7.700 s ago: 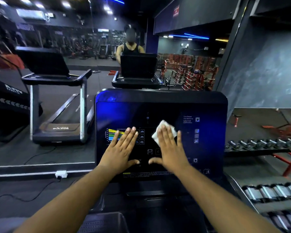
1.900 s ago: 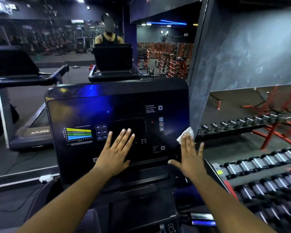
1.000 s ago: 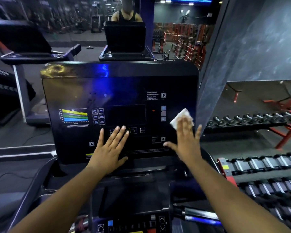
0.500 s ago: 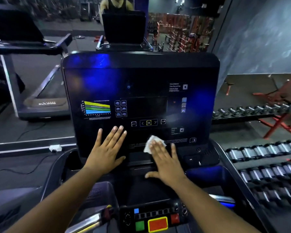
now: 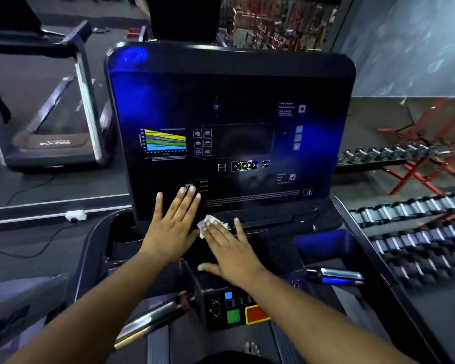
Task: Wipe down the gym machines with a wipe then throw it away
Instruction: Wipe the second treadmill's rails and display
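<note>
A black treadmill console (image 5: 231, 101) with a glossy panel, a coloured graph and small lit buttons fills the middle of the view. My left hand (image 5: 172, 224) lies flat with straight fingers on the panel's lower left part. My right hand (image 5: 230, 249) presses a crumpled white wipe (image 5: 208, 224) flat against the ledge just below the panel. Only the wipe's left part shows past my fingertips, right beside my left hand.
Below the hands sit a small keypad with a green button (image 5: 233, 315) and a red button (image 5: 255, 313), flanked by chrome handgrips (image 5: 153, 320). Dumbbell racks (image 5: 415, 232) run along the right. Another treadmill (image 5: 53, 101) stands at the left, a mirror wall behind.
My right hand has slid the wipe from the panel's right edge down and left to the lower ledge, close to my left hand. The view has tilted downward.
</note>
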Action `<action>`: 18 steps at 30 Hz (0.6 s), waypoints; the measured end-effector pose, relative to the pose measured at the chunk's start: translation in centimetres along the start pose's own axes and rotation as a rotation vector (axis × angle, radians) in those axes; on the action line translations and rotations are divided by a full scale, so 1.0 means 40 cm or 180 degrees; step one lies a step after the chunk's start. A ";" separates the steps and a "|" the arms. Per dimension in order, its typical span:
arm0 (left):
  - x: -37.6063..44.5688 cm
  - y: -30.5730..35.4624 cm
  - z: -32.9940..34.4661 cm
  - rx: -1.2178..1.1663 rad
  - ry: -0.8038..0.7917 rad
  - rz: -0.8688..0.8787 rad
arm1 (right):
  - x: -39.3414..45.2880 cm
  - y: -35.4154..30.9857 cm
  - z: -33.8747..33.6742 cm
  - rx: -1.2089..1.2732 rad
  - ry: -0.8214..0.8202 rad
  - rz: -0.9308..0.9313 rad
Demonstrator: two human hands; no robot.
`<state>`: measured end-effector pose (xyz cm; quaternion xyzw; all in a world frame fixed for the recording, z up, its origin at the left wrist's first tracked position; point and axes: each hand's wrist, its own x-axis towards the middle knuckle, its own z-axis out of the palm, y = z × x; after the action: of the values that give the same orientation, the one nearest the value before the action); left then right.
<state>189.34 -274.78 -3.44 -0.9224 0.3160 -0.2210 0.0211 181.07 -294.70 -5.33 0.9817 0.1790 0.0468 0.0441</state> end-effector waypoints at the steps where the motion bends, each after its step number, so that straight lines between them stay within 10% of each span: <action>1: 0.001 0.004 -0.003 0.0011 -0.0029 0.0003 | -0.018 0.028 -0.004 -0.0074 0.0047 0.0051; 10: 0.037 0.084 0.005 0.0069 -0.0361 0.0193 | -0.168 0.285 0.024 0.0320 -0.0297 0.1791; 18: 0.138 0.192 -0.004 0.0092 -0.0321 0.0351 | -0.133 0.345 0.020 0.0249 -0.0202 0.0775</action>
<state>188.73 -284.18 -2.47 -0.9131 0.3617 -0.1773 0.0624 181.00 -309.51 -5.12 0.9982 0.0587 0.0136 0.0054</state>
